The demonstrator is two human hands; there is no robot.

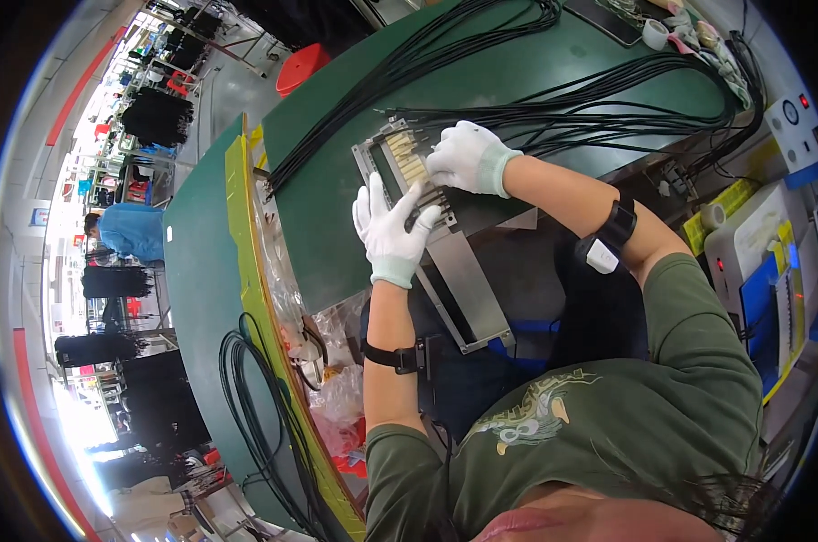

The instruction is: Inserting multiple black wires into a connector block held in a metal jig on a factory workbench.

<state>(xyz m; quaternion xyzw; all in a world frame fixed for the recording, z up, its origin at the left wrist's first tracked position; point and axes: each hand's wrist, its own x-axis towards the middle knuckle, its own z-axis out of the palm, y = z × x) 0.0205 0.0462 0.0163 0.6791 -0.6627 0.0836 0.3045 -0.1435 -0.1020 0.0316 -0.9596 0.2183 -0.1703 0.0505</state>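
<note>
A long metal fixture [470,287] lies aslant, its far end on the green table and its near end jutting past the table edge toward my lap. Several cream-coloured blocks [407,155] sit in a row in its far part. My left hand [391,226], in a white glove, rests at the fixture's left side with fingers spread and the thumb reaching across it. My right hand [468,160], also gloved, is at the right side of the blocks with its fingers bent together. What its fingertips hold, if anything, is hidden.
Bundles of black cables [626,99] stretch over the green table [337,262], with another cable coil [246,397] at the left. Clear plastic bags [337,397] hang beside the yellow-edged board. A machine [757,262] stands at right. Another person [129,233] in blue is far left.
</note>
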